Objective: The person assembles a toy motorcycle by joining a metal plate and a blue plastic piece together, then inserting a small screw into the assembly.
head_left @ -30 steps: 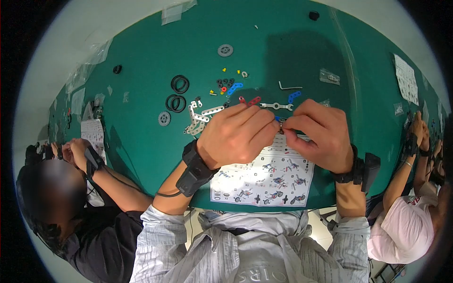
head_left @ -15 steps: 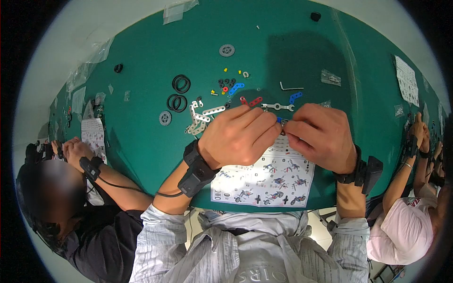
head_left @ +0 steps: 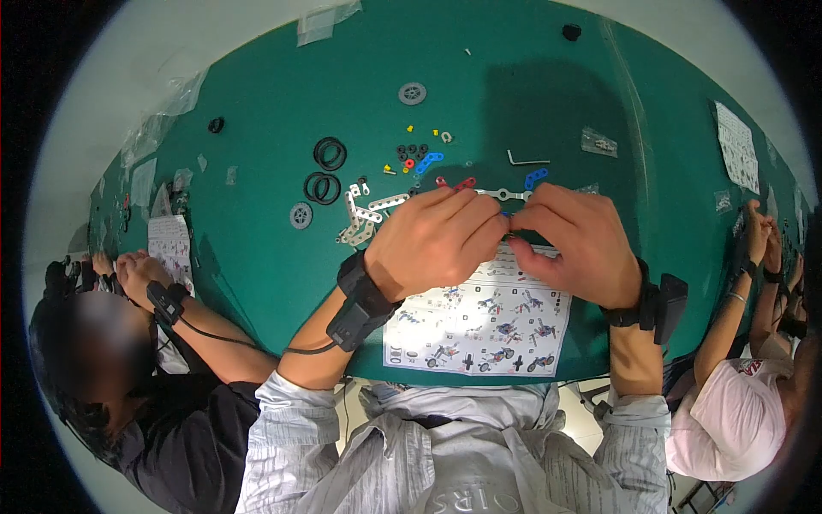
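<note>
Green table (head_left: 257, 231) beneath; left hand (head_left: 432, 244), right hand (head_left: 569, 244) both closed, pinching small part (head_left: 510, 219) between them, mostly hidden

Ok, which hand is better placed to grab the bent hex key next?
Probably the right hand: it lies closer to the hex key than the left hand, though both hands' fingertips are pinched together.

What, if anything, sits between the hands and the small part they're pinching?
Nothing visible. The left hand and right hand pinch the small part, mostly hidden by fingertips, above the white printed instruction sheet. The silver flat wrench lies just behind on the green table.
</note>
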Demonstrator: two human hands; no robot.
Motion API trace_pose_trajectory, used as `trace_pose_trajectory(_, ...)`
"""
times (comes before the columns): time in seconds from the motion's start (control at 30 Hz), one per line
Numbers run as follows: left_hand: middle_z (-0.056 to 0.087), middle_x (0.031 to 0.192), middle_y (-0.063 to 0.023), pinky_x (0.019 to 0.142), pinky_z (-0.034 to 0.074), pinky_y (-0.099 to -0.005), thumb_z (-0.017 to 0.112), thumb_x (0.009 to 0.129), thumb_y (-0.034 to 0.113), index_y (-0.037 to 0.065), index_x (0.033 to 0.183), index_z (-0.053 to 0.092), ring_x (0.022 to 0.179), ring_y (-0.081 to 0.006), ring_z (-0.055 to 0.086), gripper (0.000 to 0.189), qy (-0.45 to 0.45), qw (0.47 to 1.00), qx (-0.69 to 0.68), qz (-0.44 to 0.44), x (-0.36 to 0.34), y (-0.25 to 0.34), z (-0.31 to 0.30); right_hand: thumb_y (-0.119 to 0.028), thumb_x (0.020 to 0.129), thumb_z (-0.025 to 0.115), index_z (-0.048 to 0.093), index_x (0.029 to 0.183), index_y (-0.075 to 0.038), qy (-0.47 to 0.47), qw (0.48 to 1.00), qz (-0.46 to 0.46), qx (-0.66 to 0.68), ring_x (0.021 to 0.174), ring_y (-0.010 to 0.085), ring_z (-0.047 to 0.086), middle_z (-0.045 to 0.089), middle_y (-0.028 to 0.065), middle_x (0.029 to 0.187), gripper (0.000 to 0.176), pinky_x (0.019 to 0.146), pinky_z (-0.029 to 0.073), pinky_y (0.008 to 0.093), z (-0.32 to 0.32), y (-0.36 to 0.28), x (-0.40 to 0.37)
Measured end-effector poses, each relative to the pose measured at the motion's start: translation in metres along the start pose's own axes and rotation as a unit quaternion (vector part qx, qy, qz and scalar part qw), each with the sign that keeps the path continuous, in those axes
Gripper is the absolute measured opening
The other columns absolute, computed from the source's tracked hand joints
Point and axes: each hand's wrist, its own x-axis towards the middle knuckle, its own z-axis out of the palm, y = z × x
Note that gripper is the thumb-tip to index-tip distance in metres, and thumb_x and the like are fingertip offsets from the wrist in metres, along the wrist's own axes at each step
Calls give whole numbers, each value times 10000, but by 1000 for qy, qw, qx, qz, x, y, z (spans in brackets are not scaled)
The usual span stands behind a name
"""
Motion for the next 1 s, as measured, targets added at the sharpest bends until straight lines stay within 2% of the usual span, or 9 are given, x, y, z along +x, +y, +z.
trace_pose_trajectory(0.37, 628, 909, -79, 710, 563, -361, 743, 742, 118, 41, 907, 623, 809, -241, 664, 217, -45, 999, 7, -13, 1, 2, 1, -93, 781, 733, 652, 880, -62, -58, 993, 43, 92, 743, 298, 640, 600, 73, 873, 131, 633, 524, 401, 1, 13, -3)
trace_pose_trajectory(0.47, 624, 908, -76, 697, 566, -349, 742, 747, 117, 43, 912, 620, 803, -238, 664, 218, -46, 999, 4, -15, 0, 2, 3, -79, 791, 726, 653, 897, -56, -67, 995, 26, 66, 746, 300, 641, 602, 79, 871, 131, 640, 524, 403, 2, 14, -2)
trace_pose_trajectory(0.67, 619, 901, -73, 681, 579, -340, 744, 763, 107, 38, 918, 620, 797, -232, 665, 210, -33, 999, -1, -16, -1, 1, 3, -37, 774, 726, 639, 884, -44, -26, 989, 35, 141, 722, 293, 633, 609, 89, 853, 140, 617, 514, 379, 5, 18, -2)
trace_pose_trajectory(0.77, 623, 907, -72, 687, 583, -346, 751, 761, 103, 34, 925, 623, 803, -235, 669, 219, -25, 999, -7, -19, -1, 0, 3, -16, 758, 723, 628, 866, -33, -14, 973, 126, 192, 704, 274, 638, 612, 94, 850, 144, 600, 504, 355, -3, 13, 1)
trace_pose_trajectory(0.87, 631, 913, -75, 695, 585, -351, 757, 752, 97, 31, 931, 629, 809, -242, 676, 230, -19, 999, -14, -22, -2, -1, 4, -28, 757, 717, 633, 866, -24, 34, 972, 185, 139, 693, 262, 646, 618, 106, 843, 138, 606, 502, 355, -3, 21, 2)
trace_pose_trajectory(1.0, 638, 913, -80, 699, 584, -355, 764, 737, 87, 31, 922, 636, 812, -251, 679, 231, 3, 999, -30, -27, 0, -1, 2, -48, 767, 705, 651, 886, -16, 25, 978, 199, 63, 687, 277, 645, 622, 116, 826, 134, 627, 507, 375, 6, 37, -6)
